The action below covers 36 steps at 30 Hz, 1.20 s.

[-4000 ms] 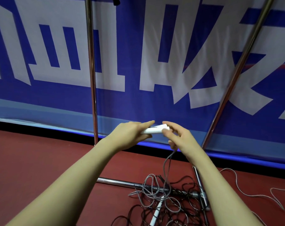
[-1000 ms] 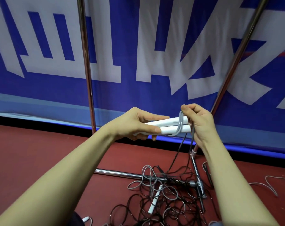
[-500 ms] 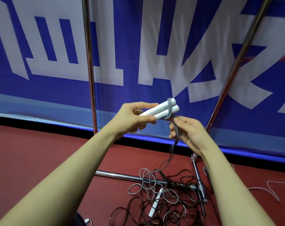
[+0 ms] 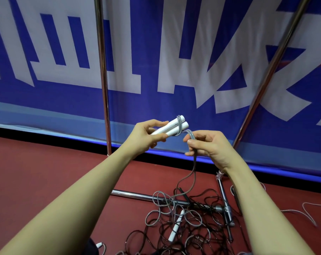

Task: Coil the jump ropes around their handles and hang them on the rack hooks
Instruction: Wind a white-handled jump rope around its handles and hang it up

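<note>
Left hand (image 4: pixel 148 134) grips two white handles (image 4: pixel 169 127), one grey cord (image 4: pixel 192 138) looped round them. Right hand (image 4: pixel 209 146), at 3 o'clock, pinches that cord. Tangled ropes (image 4: pixel 176 223) lie at 6 o'clock

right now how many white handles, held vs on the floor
held white handles, in the left hand: 2
white handles on the floor, clearly seen in the rope pile: 1
total: 3
</note>
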Motion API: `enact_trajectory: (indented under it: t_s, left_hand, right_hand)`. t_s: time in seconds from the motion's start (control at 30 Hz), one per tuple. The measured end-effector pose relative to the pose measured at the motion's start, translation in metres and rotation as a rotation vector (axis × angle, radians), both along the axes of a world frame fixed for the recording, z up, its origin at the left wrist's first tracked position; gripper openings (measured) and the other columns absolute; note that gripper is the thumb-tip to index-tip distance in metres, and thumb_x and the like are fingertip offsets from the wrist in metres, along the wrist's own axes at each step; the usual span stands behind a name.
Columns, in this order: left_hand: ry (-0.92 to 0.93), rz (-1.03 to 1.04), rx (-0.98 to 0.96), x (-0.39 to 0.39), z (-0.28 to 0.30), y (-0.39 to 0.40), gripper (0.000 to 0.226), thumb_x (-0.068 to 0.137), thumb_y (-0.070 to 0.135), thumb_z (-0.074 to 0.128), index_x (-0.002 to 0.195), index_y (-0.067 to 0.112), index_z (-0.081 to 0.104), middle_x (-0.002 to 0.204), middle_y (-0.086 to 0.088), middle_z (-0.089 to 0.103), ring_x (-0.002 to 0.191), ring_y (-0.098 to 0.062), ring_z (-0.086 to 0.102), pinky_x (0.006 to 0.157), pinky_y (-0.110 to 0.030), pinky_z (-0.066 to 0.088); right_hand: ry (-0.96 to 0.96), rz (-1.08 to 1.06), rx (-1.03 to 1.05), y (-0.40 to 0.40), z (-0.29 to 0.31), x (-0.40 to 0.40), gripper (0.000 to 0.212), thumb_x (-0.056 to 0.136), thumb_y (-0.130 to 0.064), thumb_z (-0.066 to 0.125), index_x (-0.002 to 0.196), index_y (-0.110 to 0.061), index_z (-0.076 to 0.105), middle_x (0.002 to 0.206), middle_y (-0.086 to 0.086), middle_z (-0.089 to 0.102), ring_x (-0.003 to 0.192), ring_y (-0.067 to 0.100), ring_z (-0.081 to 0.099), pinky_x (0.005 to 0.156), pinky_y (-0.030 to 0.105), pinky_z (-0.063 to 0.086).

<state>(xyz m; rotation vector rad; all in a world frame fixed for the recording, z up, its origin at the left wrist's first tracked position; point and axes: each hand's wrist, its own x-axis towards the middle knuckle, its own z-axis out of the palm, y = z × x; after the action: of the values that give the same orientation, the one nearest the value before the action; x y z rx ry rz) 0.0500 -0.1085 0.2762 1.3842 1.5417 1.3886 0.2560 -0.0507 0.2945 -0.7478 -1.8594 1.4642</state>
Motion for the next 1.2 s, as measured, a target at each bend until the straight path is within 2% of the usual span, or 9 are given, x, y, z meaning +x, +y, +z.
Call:
enact_trajectory:
  t_s: [0.07,0.23,0.33,0.47,0.7,0.8,0.9,1.07,1.2]
  left_hand:
    - [0.062,-0.02,-0.03,-0.001,-0.002,0.001,0.033,0.086,0.009,0.071,0.113,0.028,0.068,0.077,-0.01,0.07,0.05,-0.014,0.039,0.046,-0.016,0.035]
    - [0.18,-0.181,-0.136,0.002,0.001,0.0,0.034,0.085,0.006,0.071,0.11,0.028,0.068,0.07,-0.002,0.067,0.046,-0.011,0.041,0.044,-0.017,0.035]
    - [0.295,-0.289,-0.183,0.006,0.002,-0.001,0.035,0.083,0.008,0.073,0.106,0.034,0.068,0.065,0.004,0.065,0.049,-0.015,0.043,0.049,-0.021,0.037]
    - [0.292,-0.377,-0.178,0.005,0.005,-0.004,0.038,0.082,0.009,0.075,0.103,0.04,0.07,0.074,-0.006,0.067,0.06,-0.023,0.047,0.056,-0.028,0.04]
    - [0.197,-0.497,-0.134,0.012,0.02,-0.015,0.036,0.073,0.019,0.078,0.09,0.05,0.072,0.104,-0.02,0.069,0.067,-0.025,0.051,0.06,-0.037,0.037]
    - [0.134,-0.483,-0.087,0.02,0.028,-0.017,0.037,0.077,0.006,0.078,0.095,0.039,0.073,0.086,-0.003,0.073,0.052,-0.016,0.046,0.049,-0.027,0.032]
    - [0.053,-0.43,-0.009,0.026,0.034,-0.016,0.04,0.079,0.002,0.075,0.095,0.038,0.075,0.08,-0.003,0.072,0.053,-0.017,0.046,0.048,-0.024,0.03]
    - [-0.096,-0.265,0.027,0.032,0.032,-0.012,0.035,0.084,0.005,0.071,0.111,0.028,0.071,0.077,-0.013,0.071,0.049,-0.016,0.035,0.042,-0.019,0.028]
    - [-0.111,-0.123,0.027,0.035,0.026,-0.005,0.034,0.086,0.009,0.07,0.115,0.027,0.069,0.076,-0.012,0.069,0.047,-0.016,0.034,0.042,-0.017,0.028]
  right_hand:
    - [-0.045,-0.105,0.138,0.001,0.001,0.0,0.016,0.091,-0.006,0.061,0.077,-0.008,0.069,0.059,-0.001,0.052,0.053,0.013,0.046,0.058,0.028,0.05]
    - [-0.181,-0.229,0.382,0.005,-0.003,0.002,0.027,0.097,-0.018,0.055,0.072,-0.013,0.064,0.057,-0.006,0.042,0.052,0.005,0.034,0.054,0.018,0.031]
    - [-0.279,-0.191,0.433,0.005,-0.007,0.004,0.028,0.097,-0.019,0.053,0.073,-0.006,0.059,0.059,-0.004,0.039,0.052,0.005,0.03,0.053,0.019,0.028]
    - [-0.274,-0.173,0.419,0.006,-0.007,0.005,0.026,0.096,-0.02,0.056,0.073,-0.007,0.06,0.064,0.004,0.048,0.056,0.006,0.036,0.058,0.019,0.033]
    - [-0.035,-0.188,0.153,0.008,0.0,0.007,0.015,0.081,-0.017,0.072,0.069,-0.012,0.064,0.063,-0.002,0.055,0.063,0.01,0.048,0.064,0.021,0.041]
    - [0.134,-0.109,-0.062,0.009,0.0,0.009,0.017,0.072,-0.017,0.077,0.067,-0.013,0.06,0.063,-0.001,0.056,0.062,0.014,0.053,0.061,0.028,0.046]
    - [0.292,-0.031,-0.336,0.01,-0.005,0.006,0.022,0.088,-0.01,0.056,0.068,-0.015,0.064,0.066,0.003,0.062,0.061,0.018,0.062,0.055,0.031,0.052]
    - [0.341,0.002,-0.41,0.015,-0.014,0.006,0.021,0.099,-0.006,0.04,0.091,-0.006,0.06,0.062,-0.001,0.049,0.044,0.007,0.035,0.044,0.021,0.037]
    - [0.243,0.049,-0.401,0.017,-0.018,0.008,0.025,0.099,-0.014,0.042,0.103,0.001,0.061,0.061,-0.001,0.047,0.045,0.008,0.035,0.045,0.021,0.038]
